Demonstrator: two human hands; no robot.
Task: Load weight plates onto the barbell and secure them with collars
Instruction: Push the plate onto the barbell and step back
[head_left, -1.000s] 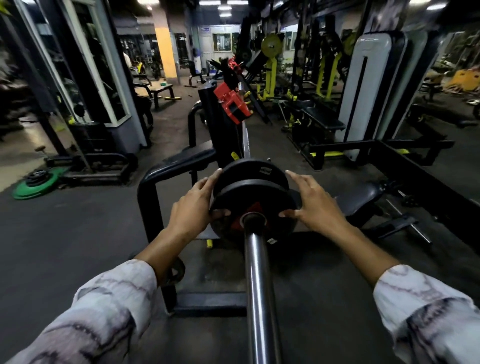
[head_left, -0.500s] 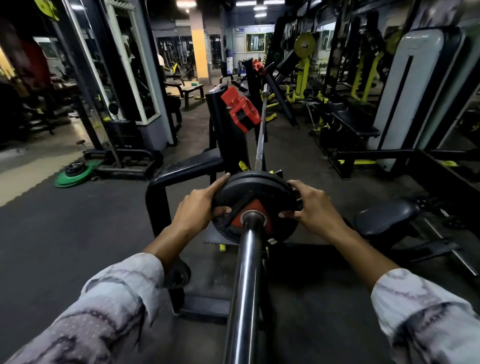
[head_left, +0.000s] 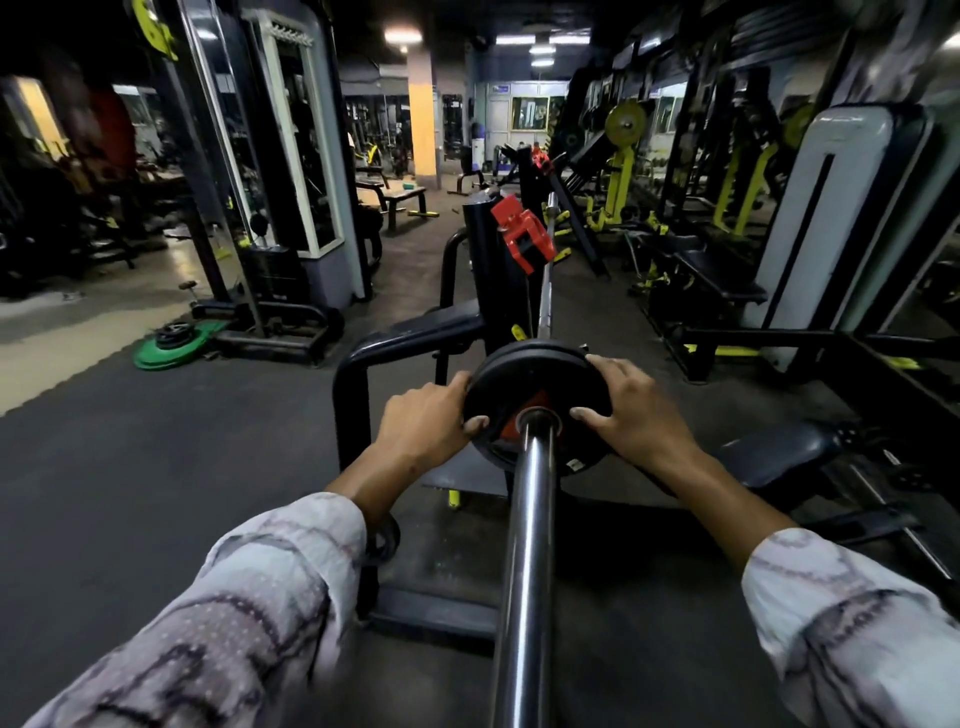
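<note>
- Barbell sleeve (head_left: 527, 561): runs from the bottom edge away from the person, through the centre of the weight plate (head_left: 540, 379).
- Left hand (head_left: 423, 423): on the plate's left rim; right hand (head_left: 636, 410): on its right rim.
- Barbell shaft (head_left: 546, 270): continues beyond the plate, resting in the rack hook (head_left: 522, 236).
- Rack upright (head_left: 491, 270): behind the plate, just left of the shaft.
- Bench pad (head_left: 779, 452): right of the plate, lower down.
- Floor plates (head_left: 176, 340): stacked on the floor, well left of the rack.
- Pillar (head_left: 423, 114): far behind, left of the upright.
</note>
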